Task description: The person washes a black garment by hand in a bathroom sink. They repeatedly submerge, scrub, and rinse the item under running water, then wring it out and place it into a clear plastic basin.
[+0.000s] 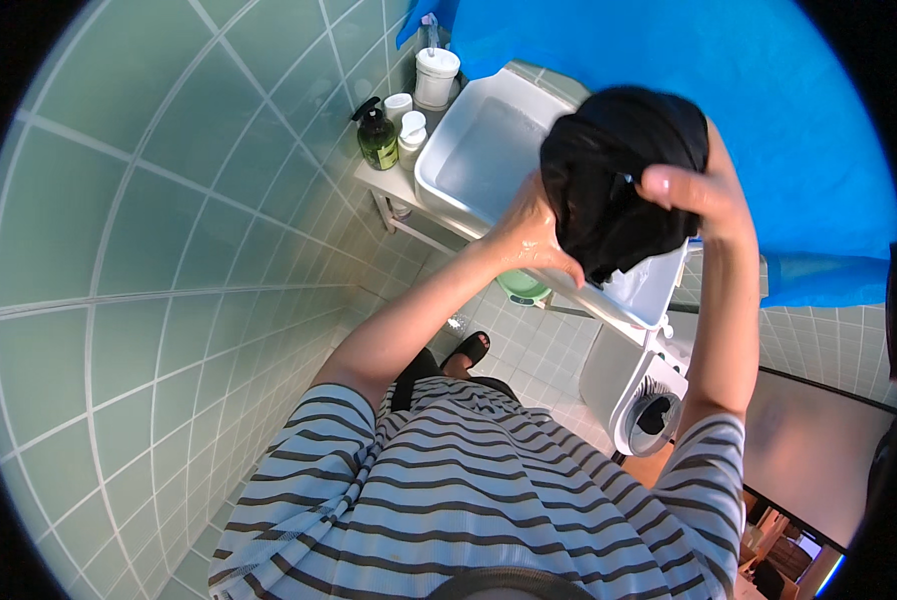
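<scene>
A bunched black cloth (pixel 621 180) is held up in front of me, above two white plastic basins. My left hand (pixel 538 229), wet on its back, grips the cloth's lower left side. On the right, my right hand (pixel 696 195) holds it with the thumb on top; the fingers are hidden behind the fabric. Below and left of the cloth, the larger white basin (pixel 433 142) contains cloudy water. Beneath the cloth, the other white basin (pixel 670 292) has whitish material in it, partly covered from view.
A pump bottle (pixel 378 139), white bottles (pixel 412 135) and a lidded white tub (pixel 436 79) stand at the bench's left end. A green basin (pixel 522 285) is below the bench. A small washing machine (pixel 647 405) stands lower right. Blue sheeting (pixel 718 67) hangs behind; a tiled wall (pixel 178 187) rises left.
</scene>
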A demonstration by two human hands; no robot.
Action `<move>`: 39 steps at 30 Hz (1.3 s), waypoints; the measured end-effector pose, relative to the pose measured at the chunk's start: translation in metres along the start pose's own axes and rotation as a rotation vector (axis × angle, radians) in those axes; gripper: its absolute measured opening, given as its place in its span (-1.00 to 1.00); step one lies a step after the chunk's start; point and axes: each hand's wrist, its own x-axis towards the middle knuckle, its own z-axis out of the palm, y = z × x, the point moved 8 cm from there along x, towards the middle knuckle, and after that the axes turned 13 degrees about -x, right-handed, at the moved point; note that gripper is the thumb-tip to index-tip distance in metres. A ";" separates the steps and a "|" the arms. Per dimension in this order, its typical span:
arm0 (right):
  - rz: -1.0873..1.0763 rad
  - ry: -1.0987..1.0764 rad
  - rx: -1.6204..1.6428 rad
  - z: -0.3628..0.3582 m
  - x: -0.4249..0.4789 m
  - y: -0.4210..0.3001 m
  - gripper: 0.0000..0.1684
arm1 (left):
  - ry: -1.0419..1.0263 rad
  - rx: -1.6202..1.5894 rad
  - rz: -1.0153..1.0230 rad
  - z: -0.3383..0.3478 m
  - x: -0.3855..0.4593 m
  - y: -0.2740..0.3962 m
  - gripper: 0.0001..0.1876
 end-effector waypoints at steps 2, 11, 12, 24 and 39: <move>-0.056 -0.036 -0.028 0.004 0.014 -0.017 -0.37 | 0.146 0.016 -0.075 -0.019 0.003 -0.004 0.53; 0.066 -0.056 -0.053 -0.018 -0.005 0.030 0.07 | 0.347 0.235 -0.140 -0.091 0.015 -0.021 0.03; 0.165 -0.141 -0.089 -0.022 -0.015 0.058 0.02 | 0.263 0.288 -0.144 -0.088 0.014 -0.026 -0.02; 0.803 0.284 0.002 -0.039 -0.171 0.308 0.27 | -0.529 0.555 -0.112 0.053 -0.006 -0.065 -0.48; 0.632 0.501 -1.191 -0.014 -0.113 0.369 -0.08 | -0.640 0.995 -0.573 0.129 0.000 -0.114 -0.03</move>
